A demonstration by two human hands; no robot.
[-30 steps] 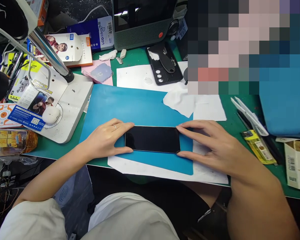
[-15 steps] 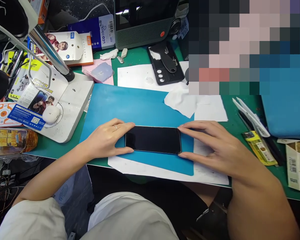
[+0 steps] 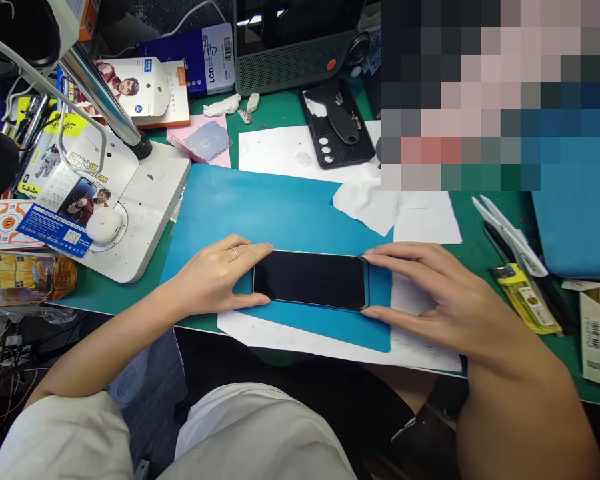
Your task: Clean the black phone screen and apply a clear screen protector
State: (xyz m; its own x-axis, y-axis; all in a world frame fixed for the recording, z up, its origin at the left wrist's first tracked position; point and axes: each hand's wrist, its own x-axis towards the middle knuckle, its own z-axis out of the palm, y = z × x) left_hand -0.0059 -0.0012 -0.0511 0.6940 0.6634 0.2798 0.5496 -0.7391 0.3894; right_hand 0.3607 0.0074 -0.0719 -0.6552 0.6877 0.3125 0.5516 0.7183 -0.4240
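Note:
A smartphone (image 3: 310, 280) with a dark screen lies lengthwise, left to right, above the blue mat (image 3: 250, 207). My left hand (image 3: 225, 273) holds its left end, fingertips on the far corner and thumb on the near one. At the right end, my right hand (image 3: 430, 293) pinches the corners the same way, with its thumb nearest me. A thin, lighter strip shows along that right end; whether it is the phone's frame or a separate layer I cannot tell.
Beyond the mat lies a black phone case (image 3: 337, 123). A crumpled white cloth (image 3: 365, 203) rests on the mat's far right corner. White tweezers (image 3: 513, 233) and a yellow packet (image 3: 527, 300) are at right. The white lamp base (image 3: 150, 207) stands at left, near a bottle (image 3: 25, 277).
The whole view has shifted slightly. My right hand sits a little further right from my left, and the lighter strip at the phone's right end is now wider.

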